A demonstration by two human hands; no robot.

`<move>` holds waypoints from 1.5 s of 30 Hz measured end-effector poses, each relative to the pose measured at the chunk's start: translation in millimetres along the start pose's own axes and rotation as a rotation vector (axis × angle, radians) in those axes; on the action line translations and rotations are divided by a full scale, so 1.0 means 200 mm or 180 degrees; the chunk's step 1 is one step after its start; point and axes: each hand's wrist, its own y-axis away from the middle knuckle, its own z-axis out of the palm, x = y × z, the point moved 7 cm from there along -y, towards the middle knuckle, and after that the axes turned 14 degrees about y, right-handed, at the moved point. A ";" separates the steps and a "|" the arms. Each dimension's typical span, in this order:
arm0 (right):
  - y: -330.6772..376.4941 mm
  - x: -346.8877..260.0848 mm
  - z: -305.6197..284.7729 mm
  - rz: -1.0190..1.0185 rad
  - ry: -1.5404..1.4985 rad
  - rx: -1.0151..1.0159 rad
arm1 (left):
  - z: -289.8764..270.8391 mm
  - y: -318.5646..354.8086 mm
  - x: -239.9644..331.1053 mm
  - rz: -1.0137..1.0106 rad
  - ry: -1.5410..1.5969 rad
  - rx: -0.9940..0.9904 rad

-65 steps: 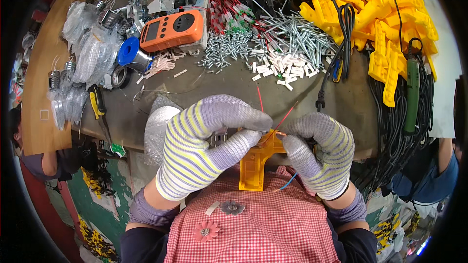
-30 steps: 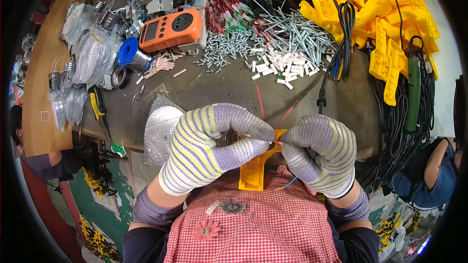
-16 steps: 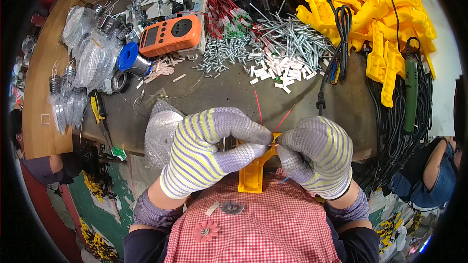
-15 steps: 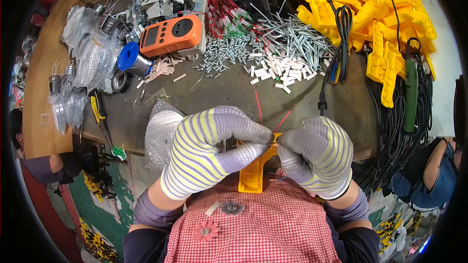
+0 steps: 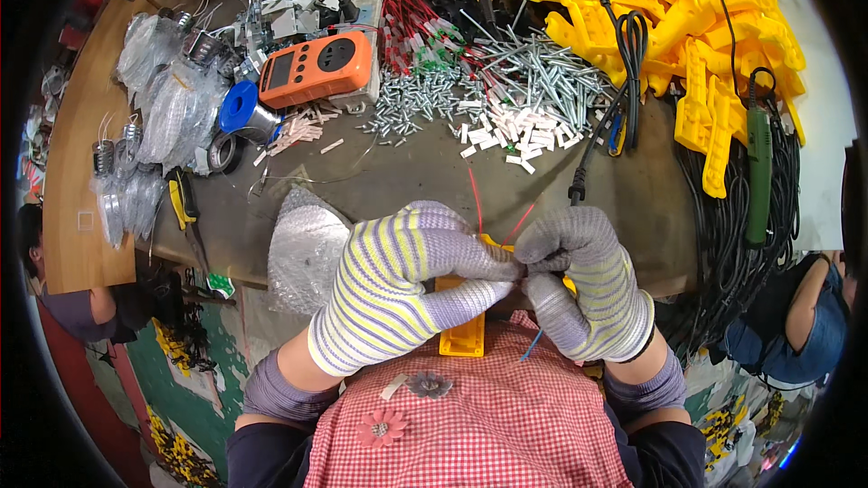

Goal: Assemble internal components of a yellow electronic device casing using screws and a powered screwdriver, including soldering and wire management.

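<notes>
Both my hands wear striped knit gloves and meet at the near edge of the bench. My left hand (image 5: pixel 398 294) and my right hand (image 5: pixel 583 294) are closed together around a yellow plastic part (image 5: pixel 463 336), whose lower end shows below my fingers. Two thin red wires (image 5: pixel 476 206) stick up from between my fingers. A thin blue wire (image 5: pixel 533 343) hangs below my right hand. Most of the part is hidden by the gloves.
On the bench lie an orange meter (image 5: pixel 315 68), a blue tape roll (image 5: pixel 240 108), piles of screws (image 5: pixel 425 95), white connectors (image 5: pixel 511 131), yellow plastic parts (image 5: pixel 696 27), black cables (image 5: pixel 723 235), a green-handled tool (image 5: pixel 758 172) and bagged parts (image 5: pixel 172 108). A crinkled clear bag (image 5: pixel 303 248) lies beside my left hand. Other people sit at the left and right edges.
My hands have closed in tighter over the yellow part, and my left fingers now cover more of it. The red wires have shifted slightly.
</notes>
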 end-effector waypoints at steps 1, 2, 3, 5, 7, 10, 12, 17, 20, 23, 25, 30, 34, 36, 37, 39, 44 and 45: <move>0.00 0.01 0.00 0.0077 -0.0221 0.0017 | 0.00 -0.01 0.01 0.0052 -0.0105 -0.0028; 0.00 0.03 -0.02 0.0073 -0.0222 0.0017 | 0.00 -0.01 0.02 0.0054 -0.0109 -0.0026; 0.00 0.04 -0.05 -0.0121 0.0334 -0.0034 | -0.01 -0.01 0.02 -0.0079 -0.0117 -0.0001; 0.00 0.01 -0.05 -0.0320 0.0880 -0.0088 | -0.01 -0.01 0.01 -0.0217 -0.0130 0.0031; 0.01 0.04 0.00 0.0478 -0.0371 -0.0226 | 0.04 -0.02 0.01 -0.0089 -0.0508 -0.0266; 0.04 0.07 0.00 0.0317 -0.0286 -0.0040 | 0.04 -0.03 0.06 0.0350 -0.0692 0.0020; 0.06 0.09 -0.03 0.0378 -0.0394 0.0115 | 0.04 -0.05 0.12 0.0804 -0.1305 0.0151; 0.03 0.09 -0.03 0.0580 -0.0623 -0.0355 | 0.02 0.02 0.15 0.1607 -0.1819 -0.0483; -0.01 0.04 -0.03 0.0184 -0.0365 -0.0281 | 0.02 -0.03 0.09 0.1018 -0.0989 -0.0506; 0.00 0.05 -0.04 0.0191 -0.0395 -0.0154 | 0.00 -0.01 -0.05 -0.0087 -0.0111 -0.0325; 0.00 0.05 -0.06 0.0194 -0.0293 -0.0021 | -0.01 -0.02 -0.06 -0.0114 0.0162 -0.0215; -0.02 -0.01 -0.02 -0.0082 0.0251 -0.0262 | -0.02 0.00 -0.09 0.0012 0.0143 -0.0023; -0.03 -0.01 -0.02 -0.0184 0.0494 -0.0559 | -0.01 0.00 -0.06 0.0067 -0.0044 -0.0216; -0.04 -0.01 -0.04 -0.0186 0.0302 -0.0415 | 0.00 -0.01 -0.04 0.0015 0.0037 -0.0304; -0.04 -0.01 -0.04 -0.0189 0.0300 -0.0412 | 0.00 -0.01 -0.03 0.0002 0.0085 -0.0396; -0.03 0.01 -0.05 -0.0059 -0.0086 -0.0123 | 0.01 -0.02 -0.02 -0.0012 0.0127 -0.0479; -0.05 -0.03 -0.05 -0.0390 0.0195 -0.0131 | -0.01 -0.02 -0.02 0.0171 -0.0122 -0.0125; -0.05 -0.06 -0.05 -0.0629 0.0255 -0.0145 | -0.01 -0.02 -0.02 0.0168 -0.0128 -0.0122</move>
